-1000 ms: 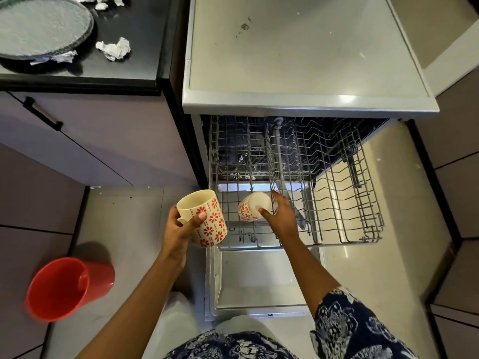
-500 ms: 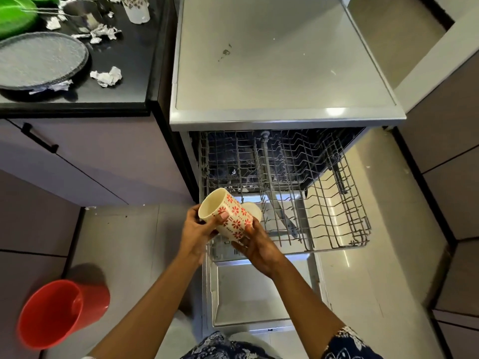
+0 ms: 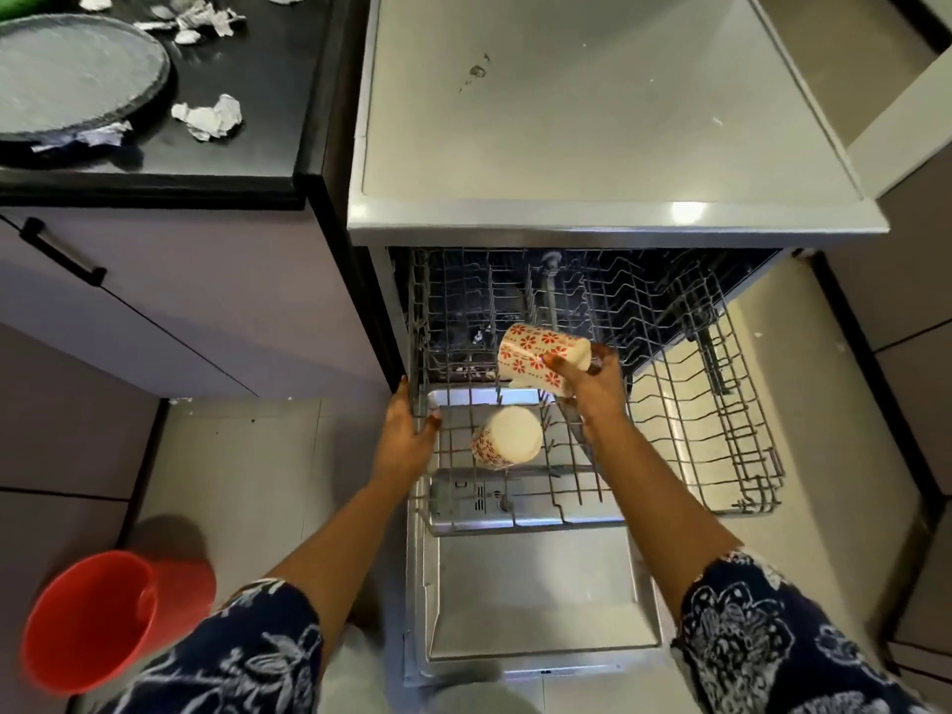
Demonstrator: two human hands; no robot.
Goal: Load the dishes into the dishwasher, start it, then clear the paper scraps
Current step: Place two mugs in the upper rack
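Mug (image 3: 530, 353) reached right hand (image 3: 592, 391), handle hidden; left hand (image 3: 407, 435) grips rack (image 3: 721, 430).

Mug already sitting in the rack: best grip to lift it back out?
Span the round side wall of the racked mug just under its upturned base, coming from above. It sits mouth-down, slightly tilted, so the rim is buried among the rack wires; no handle shows.

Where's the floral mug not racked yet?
Head view, centre: the cream ceramic mug with red flowers is in the right hand, tipped over the wire rack, beyond the matching racked mug.
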